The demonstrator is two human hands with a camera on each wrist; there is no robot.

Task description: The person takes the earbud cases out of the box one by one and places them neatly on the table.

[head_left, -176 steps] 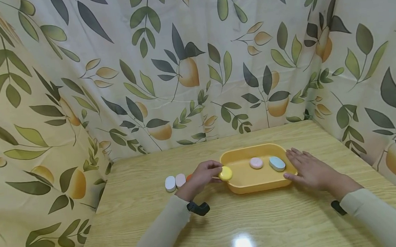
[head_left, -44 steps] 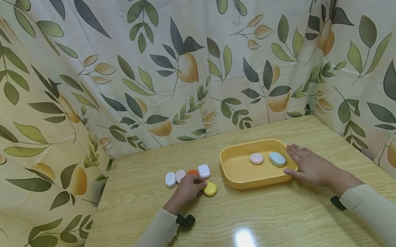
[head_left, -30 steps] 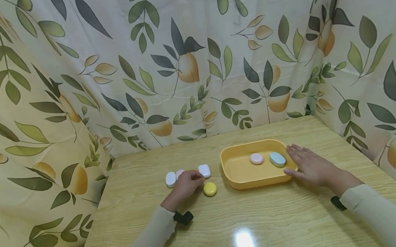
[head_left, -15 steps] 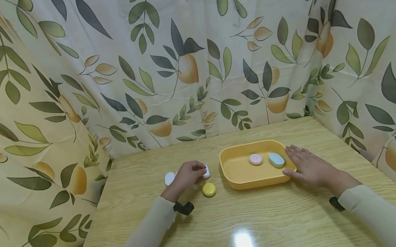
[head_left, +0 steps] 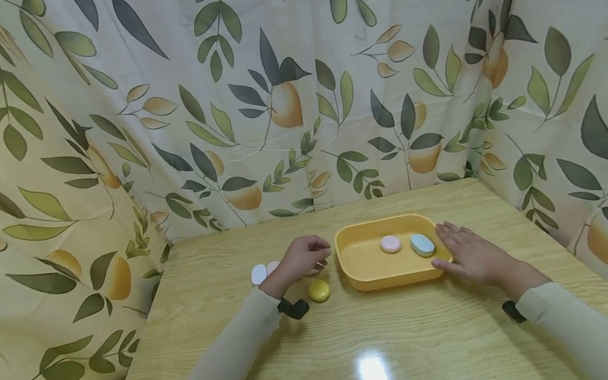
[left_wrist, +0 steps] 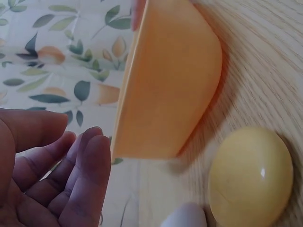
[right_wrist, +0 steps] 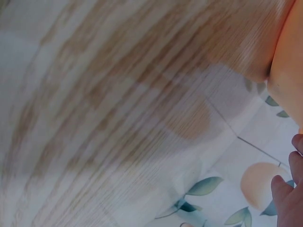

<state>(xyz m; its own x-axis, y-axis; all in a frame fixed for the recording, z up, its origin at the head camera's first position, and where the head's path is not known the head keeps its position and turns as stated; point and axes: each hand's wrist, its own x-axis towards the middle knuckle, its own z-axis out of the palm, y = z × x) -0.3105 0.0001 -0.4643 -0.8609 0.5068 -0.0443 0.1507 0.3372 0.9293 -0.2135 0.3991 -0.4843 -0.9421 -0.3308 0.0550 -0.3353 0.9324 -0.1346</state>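
Observation:
My left hand point(head_left: 299, 257) hovers over a row of small soaps, its fingers loosely bent with nothing between thumb and fingertips. In the left wrist view, a gap shows between thumb and fingers. A round yellow soap point(head_left: 319, 291) lies on the table just in front of that hand. White soap point(head_left: 259, 274) and pale pink soap point(head_left: 273, 267) lie to its left; part of another white soap point(left_wrist: 187, 216) shows beneath it. My right hand point(head_left: 472, 255), fingers straight, rests against the right rim of the yellow tray point(head_left: 365, 277). Inside sit a pink soap point(head_left: 390, 244) and a light blue soap point(head_left: 422, 245).
The wooden table point(head_left: 399, 336) carries everything, with a light glare near its front. A leaf-patterned curtain point(head_left: 297, 96) encloses the back and both sides. The orange soap seen earlier is hidden behind my left hand.
The yellow soap went from my left hand at the tray's left rim to the table. My left hand then moved over the row, lately up and right towards the tray. The right hand stays.

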